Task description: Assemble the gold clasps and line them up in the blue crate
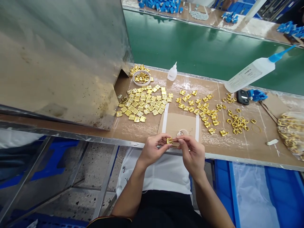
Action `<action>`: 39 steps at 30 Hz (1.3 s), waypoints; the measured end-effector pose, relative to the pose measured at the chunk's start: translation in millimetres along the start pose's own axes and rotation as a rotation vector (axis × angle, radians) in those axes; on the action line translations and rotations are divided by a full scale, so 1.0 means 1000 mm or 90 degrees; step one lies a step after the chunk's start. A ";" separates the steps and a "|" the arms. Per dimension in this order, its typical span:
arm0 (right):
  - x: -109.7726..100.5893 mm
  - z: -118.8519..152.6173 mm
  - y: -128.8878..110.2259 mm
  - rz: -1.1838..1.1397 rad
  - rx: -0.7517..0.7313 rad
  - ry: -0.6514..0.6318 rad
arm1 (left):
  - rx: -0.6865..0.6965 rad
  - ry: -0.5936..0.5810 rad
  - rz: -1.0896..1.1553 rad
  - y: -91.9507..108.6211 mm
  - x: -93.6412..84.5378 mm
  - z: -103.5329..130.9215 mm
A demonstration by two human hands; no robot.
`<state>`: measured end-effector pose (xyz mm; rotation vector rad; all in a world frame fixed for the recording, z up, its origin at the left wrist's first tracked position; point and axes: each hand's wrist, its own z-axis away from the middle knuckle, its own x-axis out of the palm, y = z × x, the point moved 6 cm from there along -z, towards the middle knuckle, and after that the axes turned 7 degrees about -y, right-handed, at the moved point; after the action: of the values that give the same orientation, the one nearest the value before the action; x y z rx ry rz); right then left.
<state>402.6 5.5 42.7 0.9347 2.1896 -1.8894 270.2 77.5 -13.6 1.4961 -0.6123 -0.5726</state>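
Note:
Between the fingertips of my left hand (154, 148) is a small gold square metal piece (169, 140). My right hand (193, 153) pinches a thin stick (177, 139) whose far end reaches the gold piece. Both hands are held over the front edge of the bench, close together. Just beyond them lies a cardboard sheet (180, 120) with white tape strips, and on it a small clear round dish (182, 133). Flat gold squares (142, 103) are spread to the left of the cardboard. Gold pieces with raised parts (205, 109) lie to its right.
A large metal housing (59, 63) blocks the left side. A small white bottle (172, 72) and a tilted large bottle (250, 74) stand along the back, before the green belt (178, 38). Gold rings (239, 123), a black device (242, 97) and a filled plastic bag (291, 133) lie right.

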 end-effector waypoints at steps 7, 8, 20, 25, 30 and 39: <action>0.002 -0.002 -0.001 0.010 0.009 -0.019 | -0.009 -0.010 -0.002 -0.002 0.001 0.001; 0.003 -0.002 -0.001 0.010 0.011 -0.021 | -0.008 -0.011 -0.003 -0.002 0.001 0.001; 0.001 -0.004 0.001 0.014 0.030 -0.033 | -0.020 -0.004 -0.011 -0.002 0.000 0.001; 0.002 -0.005 0.003 -0.009 0.041 -0.045 | -0.022 -0.005 -0.006 0.000 0.000 0.001; 0.001 -0.005 0.001 -0.016 0.023 -0.038 | -0.027 0.000 -0.009 0.000 0.000 0.001; 0.002 -0.005 -0.001 0.012 0.008 -0.048 | -0.031 0.002 -0.002 -0.002 0.000 0.002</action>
<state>402.0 11.2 43.6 0.8666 2.1218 -1.9003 268.9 76.1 -15.7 1.4518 -0.5903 -0.5833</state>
